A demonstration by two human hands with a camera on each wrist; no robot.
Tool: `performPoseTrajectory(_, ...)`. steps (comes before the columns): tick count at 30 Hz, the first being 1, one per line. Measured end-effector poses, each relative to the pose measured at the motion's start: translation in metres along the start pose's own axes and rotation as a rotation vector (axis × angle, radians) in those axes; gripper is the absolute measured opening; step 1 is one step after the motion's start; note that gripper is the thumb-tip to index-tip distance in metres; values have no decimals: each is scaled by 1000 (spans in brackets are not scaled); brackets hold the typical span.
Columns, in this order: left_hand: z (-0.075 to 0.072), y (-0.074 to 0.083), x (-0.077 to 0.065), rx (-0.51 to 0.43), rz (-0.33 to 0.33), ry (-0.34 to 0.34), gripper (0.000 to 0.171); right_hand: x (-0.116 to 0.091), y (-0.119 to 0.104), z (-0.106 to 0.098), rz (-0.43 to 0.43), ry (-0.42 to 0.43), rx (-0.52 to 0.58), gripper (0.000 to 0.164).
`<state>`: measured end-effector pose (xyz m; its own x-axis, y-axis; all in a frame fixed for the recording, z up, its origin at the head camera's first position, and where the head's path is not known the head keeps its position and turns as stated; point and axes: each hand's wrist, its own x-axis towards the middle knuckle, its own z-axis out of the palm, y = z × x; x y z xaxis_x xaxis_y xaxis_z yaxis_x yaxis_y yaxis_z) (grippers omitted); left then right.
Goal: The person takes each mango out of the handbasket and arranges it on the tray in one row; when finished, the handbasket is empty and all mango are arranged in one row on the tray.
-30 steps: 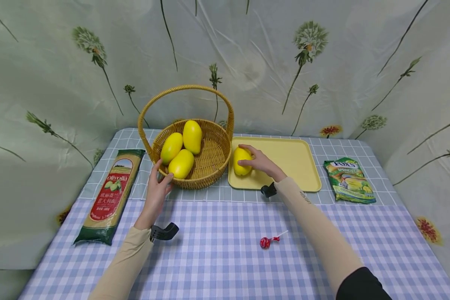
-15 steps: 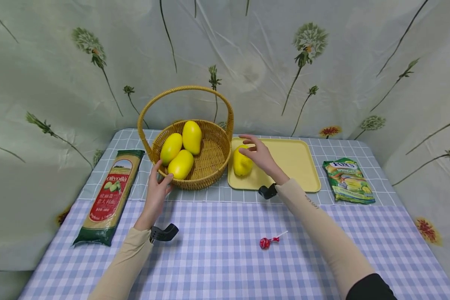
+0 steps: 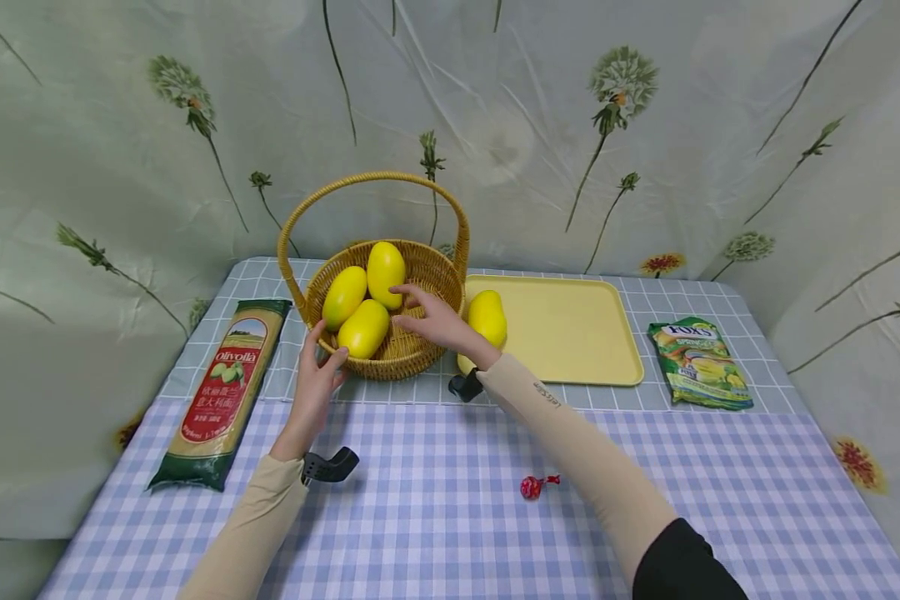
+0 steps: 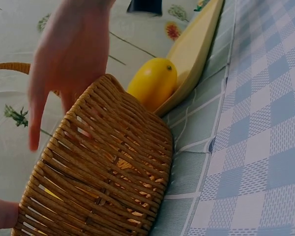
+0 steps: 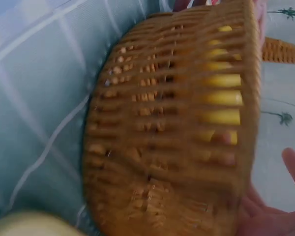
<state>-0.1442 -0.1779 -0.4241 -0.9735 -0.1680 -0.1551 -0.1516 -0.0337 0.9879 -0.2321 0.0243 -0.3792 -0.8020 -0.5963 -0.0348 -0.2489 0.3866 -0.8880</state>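
A round wicker basket with a tall arched handle holds three yellow mangoes grouped at its left. My left hand grips the basket's front-left rim, with its thumb at the front; in the left wrist view only a fingertip shows at the rim. Over the basket's right side reaches my right hand, fingers spread and holding nothing, its fingertips close to the mangoes. Another mango lies on the left end of the yellow tray, partly behind my right wrist.
At the left lies a long pasta packet. A green Fox's candy bag is right of the tray. A red lollipop lies on the checked cloth at the front, its stick hidden by my right sleeve.
My right hand has let go of the mango on the tray, lifted off it and moved left over the basket. The left hand has stayed at the rim.
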Motion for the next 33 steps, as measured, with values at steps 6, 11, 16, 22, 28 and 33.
performPoseTrajectory(6,0,0,0,3,4,-4,63,15,-10,18,65,-81,13,53)
performPoseTrajectory(11,-1,-1,0,0,5,-9,63,24,-14,30,142,-109,19,52)
performPoseTrajectory(16,-1,-1,0,-3,5,-11,63,31,-14,40,181,-111,60,52)
performPoseTrajectory(22,-1,-2,1,2,11,-9,63,33,-12,45,190,-46,103,47)
performPoseTrajectory(28,-1,-1,1,-5,12,-3,63,30,-13,39,144,11,106,46)
performPoseTrajectory(33,-1,-1,1,-13,7,-2,63,26,-11,26,91,2,115,45)
